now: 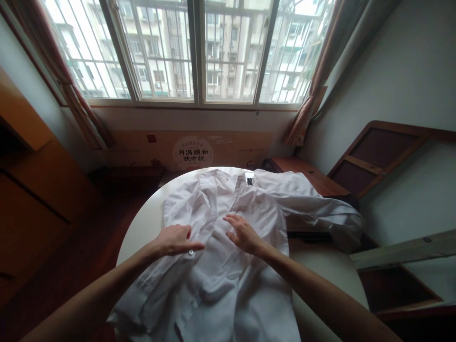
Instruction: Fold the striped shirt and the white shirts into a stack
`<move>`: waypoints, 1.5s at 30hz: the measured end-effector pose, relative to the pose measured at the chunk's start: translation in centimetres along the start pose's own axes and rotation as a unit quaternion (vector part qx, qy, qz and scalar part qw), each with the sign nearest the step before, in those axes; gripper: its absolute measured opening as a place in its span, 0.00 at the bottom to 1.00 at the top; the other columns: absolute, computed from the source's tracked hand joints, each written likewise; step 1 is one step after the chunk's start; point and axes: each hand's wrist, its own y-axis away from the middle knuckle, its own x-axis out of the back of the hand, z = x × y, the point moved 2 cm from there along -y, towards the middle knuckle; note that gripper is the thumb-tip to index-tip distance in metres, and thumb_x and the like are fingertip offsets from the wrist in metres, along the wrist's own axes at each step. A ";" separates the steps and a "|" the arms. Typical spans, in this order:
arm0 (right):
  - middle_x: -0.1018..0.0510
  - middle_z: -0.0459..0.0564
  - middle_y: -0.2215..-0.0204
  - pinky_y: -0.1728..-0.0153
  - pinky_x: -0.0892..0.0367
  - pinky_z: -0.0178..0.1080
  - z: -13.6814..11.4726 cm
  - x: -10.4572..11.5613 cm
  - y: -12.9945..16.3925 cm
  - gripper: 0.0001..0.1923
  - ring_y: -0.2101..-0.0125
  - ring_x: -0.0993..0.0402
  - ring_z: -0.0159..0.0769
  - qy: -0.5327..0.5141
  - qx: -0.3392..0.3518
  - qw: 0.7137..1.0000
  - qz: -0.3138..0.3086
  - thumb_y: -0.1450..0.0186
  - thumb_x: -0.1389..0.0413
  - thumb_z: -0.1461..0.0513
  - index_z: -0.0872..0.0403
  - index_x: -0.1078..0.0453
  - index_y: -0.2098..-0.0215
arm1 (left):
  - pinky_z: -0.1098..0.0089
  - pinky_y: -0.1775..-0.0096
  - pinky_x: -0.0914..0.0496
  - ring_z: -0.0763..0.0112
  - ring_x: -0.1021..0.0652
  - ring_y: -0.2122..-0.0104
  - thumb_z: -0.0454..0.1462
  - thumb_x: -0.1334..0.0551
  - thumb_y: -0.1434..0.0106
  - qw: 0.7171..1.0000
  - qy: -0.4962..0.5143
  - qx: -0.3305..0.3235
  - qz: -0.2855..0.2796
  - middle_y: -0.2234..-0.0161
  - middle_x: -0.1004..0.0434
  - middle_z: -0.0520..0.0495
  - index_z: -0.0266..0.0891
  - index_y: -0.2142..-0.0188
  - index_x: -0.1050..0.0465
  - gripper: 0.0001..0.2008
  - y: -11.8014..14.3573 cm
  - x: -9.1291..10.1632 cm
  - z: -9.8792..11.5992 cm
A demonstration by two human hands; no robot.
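A white button-up shirt (221, 266) lies spread on a round white table (142, 223), collar toward the window. My left hand (176, 239) rests flat on the shirt's left front panel, fingers apart, just above a small button. My right hand (242, 232) lies palm down on the right front panel, fingers spread toward the middle. Neither hand grips the cloth. One sleeve (320, 211) trails off the table's right side. A dark label (250, 180) shows at the collar.
A large barred window (199, 47) with curtains faces me. Below it leans a cardboard panel with printed characters (193, 153). Wooden cabinets (39, 190) stand at the left. A wooden bench (306, 176) and a framed wooden panel (377, 152) stand at the right.
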 end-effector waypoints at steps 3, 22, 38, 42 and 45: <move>0.33 0.59 0.45 0.43 0.44 0.48 -2.7 0.5 1.6 0.27 0.44 0.39 0.47 -0.001 0.052 0.997 -0.056 0.38 0.44 0.56 0.56 0.37 0.43 | 0.66 0.64 0.36 0.57 0.25 0.64 0.62 0.41 0.51 0.994 -0.003 -0.105 -0.024 0.64 0.24 0.44 0.41 0.63 0.28 0.30 3.2 -1.4 1.4; 0.28 0.49 0.69 0.59 0.39 0.39 -6.9 1.1 11.8 0.08 0.67 0.35 0.34 0.030 0.142 0.971 -0.190 0.39 0.51 0.69 0.54 0.32 0.68 | 0.69 0.68 0.35 0.61 0.23 0.70 0.33 0.48 0.41 0.993 -0.062 0.038 0.095 0.70 0.24 0.45 0.40 0.54 0.35 0.15 7.8 5.8 1.4; 0.59 0.60 0.33 0.40 0.64 0.63 -3.7 1.6 12.6 0.48 0.35 0.67 0.61 -0.029 0.028 0.972 -0.230 0.45 0.42 0.42 0.48 0.53 0.33 | 0.36 0.44 0.58 0.36 0.60 0.36 0.60 0.45 0.44 0.967 -0.043 -0.247 -0.043 0.33 0.64 0.37 0.51 0.34 0.55 0.42 1.3 -7.7 4.5; 0.53 0.59 0.34 0.40 0.59 0.61 -4.0 1.3 14.2 0.36 0.36 0.58 0.58 -0.045 0.075 0.957 -0.277 0.38 0.46 0.49 0.46 0.50 0.35 | 0.37 0.44 0.53 0.34 0.53 0.37 0.61 0.42 0.47 0.950 -0.036 -0.303 -0.069 0.33 0.58 0.38 0.52 0.36 0.50 0.43 2.8 -7.5 4.9; 0.34 0.58 0.42 0.44 0.43 0.52 -3.2 3.5 12.4 0.29 0.43 0.38 0.51 -0.086 0.040 0.964 -0.248 0.38 0.46 0.52 0.48 0.40 0.39 | 0.53 0.45 0.39 0.49 0.34 0.44 0.56 0.41 0.43 0.947 0.029 -0.313 -0.066 0.42 0.35 0.41 0.49 0.41 0.37 0.32 0.1 -3.7 4.0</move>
